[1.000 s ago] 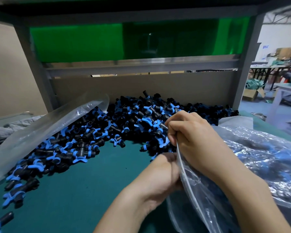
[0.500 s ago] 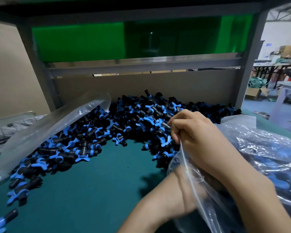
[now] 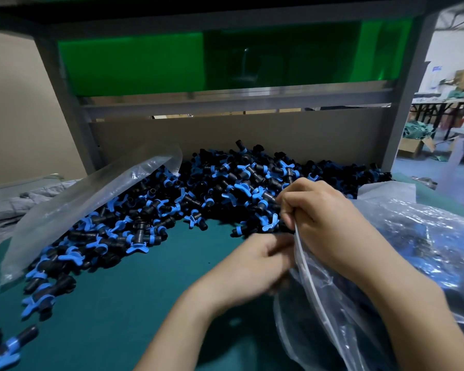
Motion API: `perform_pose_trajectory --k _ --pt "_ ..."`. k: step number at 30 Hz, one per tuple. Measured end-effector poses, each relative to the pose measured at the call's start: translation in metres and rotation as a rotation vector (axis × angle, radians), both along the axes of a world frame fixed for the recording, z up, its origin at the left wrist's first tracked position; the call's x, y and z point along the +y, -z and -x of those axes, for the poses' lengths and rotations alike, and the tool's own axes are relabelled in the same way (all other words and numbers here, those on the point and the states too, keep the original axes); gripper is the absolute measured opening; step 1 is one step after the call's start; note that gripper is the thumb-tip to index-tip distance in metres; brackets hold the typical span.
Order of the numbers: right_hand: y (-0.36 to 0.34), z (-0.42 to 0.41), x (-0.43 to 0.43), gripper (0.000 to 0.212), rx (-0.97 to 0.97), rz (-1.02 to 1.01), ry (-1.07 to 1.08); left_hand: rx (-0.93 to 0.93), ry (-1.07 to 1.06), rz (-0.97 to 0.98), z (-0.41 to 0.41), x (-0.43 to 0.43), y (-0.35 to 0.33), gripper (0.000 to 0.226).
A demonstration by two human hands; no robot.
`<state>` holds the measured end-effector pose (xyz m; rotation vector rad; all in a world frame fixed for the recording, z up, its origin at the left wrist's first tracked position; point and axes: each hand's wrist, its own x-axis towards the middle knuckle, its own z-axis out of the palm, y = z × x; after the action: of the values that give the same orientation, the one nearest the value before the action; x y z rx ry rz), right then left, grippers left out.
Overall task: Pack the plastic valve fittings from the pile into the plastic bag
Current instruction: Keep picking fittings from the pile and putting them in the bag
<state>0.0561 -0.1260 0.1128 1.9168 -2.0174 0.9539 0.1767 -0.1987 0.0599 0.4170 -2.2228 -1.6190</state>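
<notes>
A big pile of black and blue plastic valve fittings point(image 3: 198, 194) lies on the green table top point(image 3: 134, 311), against the back board. My right hand point(image 3: 322, 218) is closed on the rim of the clear plastic bag point(image 3: 330, 322) and holds its mouth up at the pile's near right edge. Dark fittings show dimly through the bag's film. My left hand point(image 3: 252, 266) is blurred by motion just left of the bag's mouth, with its fingers curled. Whether it holds a fitting cannot be made out.
A flat empty clear bag point(image 3: 78, 207) lies slanted over the pile's left side. Crinkled plastic with packed fittings point(image 3: 426, 236) fills the right. Stray fittings point(image 3: 14, 344) lie at the near left edge. A grey frame post point(image 3: 402, 116) stands at the back right.
Half a second ago my left hand was inside the bag's mouth; now it is outside, to the left of the opening. My right hand keeps its hold on the rim.
</notes>
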Motion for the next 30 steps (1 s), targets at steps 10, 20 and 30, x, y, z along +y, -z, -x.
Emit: perform_pose_trajectory --k 10,20,30 --pt "0.002 0.002 0.0 0.041 -0.011 -0.03 0.007 -0.707 -1.079 0.585 -0.084 -0.108 0.089 0.049" --pt "0.004 0.004 0.0 0.042 -0.018 -0.021 0.003 -0.829 -1.193 0.705 -0.085 -0.129 0.089 0.045" --pt "0.004 0.004 0.001 0.042 -0.021 -0.029 -0.006 -0.704 -1.31 0.66 -0.087 -0.124 0.089 0.02"
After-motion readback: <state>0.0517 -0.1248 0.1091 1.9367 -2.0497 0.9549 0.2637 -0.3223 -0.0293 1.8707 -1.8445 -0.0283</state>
